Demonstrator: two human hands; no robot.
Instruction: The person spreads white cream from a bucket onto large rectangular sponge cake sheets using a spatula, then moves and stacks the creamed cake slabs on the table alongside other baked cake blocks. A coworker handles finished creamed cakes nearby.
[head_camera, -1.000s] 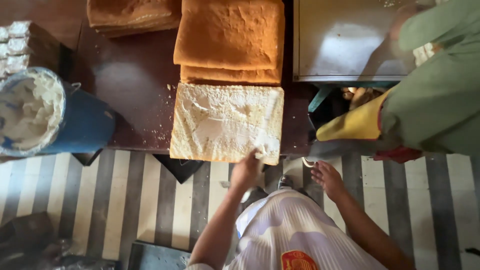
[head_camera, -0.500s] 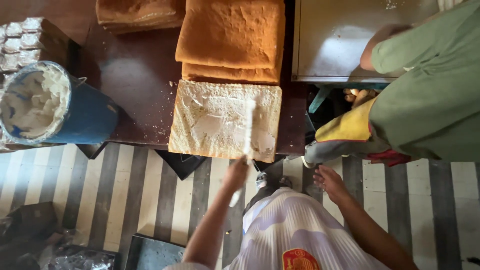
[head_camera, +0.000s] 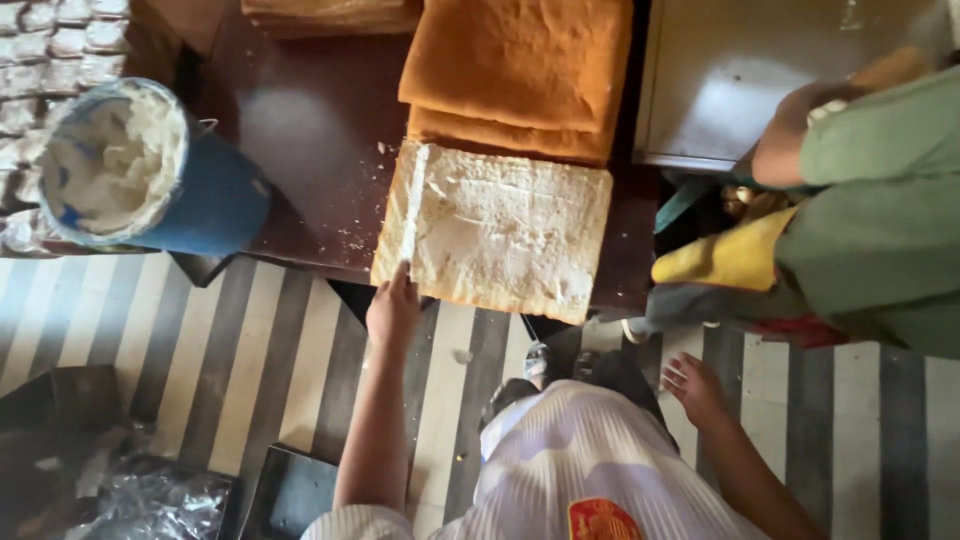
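Note:
My left hand (head_camera: 394, 308) grips the handle of a long pale palette knife (head_camera: 413, 205). Its blade lies flat along the left edge of a square sponge sheet (head_camera: 505, 230) spread with whitish cream. The sheet rests at the front edge of a dark table (head_camera: 310, 130). Behind it sits a stack of bare orange-brown sponge sheets (head_camera: 520, 70). My right hand (head_camera: 695, 385) hangs by my side above the striped floor, fingers apart and holding nothing.
A blue bucket (head_camera: 130, 170) full of white cream stands at the table's left. Another person in green clothes (head_camera: 880, 200) leans over a metal surface (head_camera: 730, 80) at right. More sponge sheets (head_camera: 330, 15) lie at the back. Dark bags (head_camera: 120, 480) lie on the floor at lower left.
My left hand has carried the knife from the middle-right of the creamed sheet across to its left edge. The other person has leaned further in.

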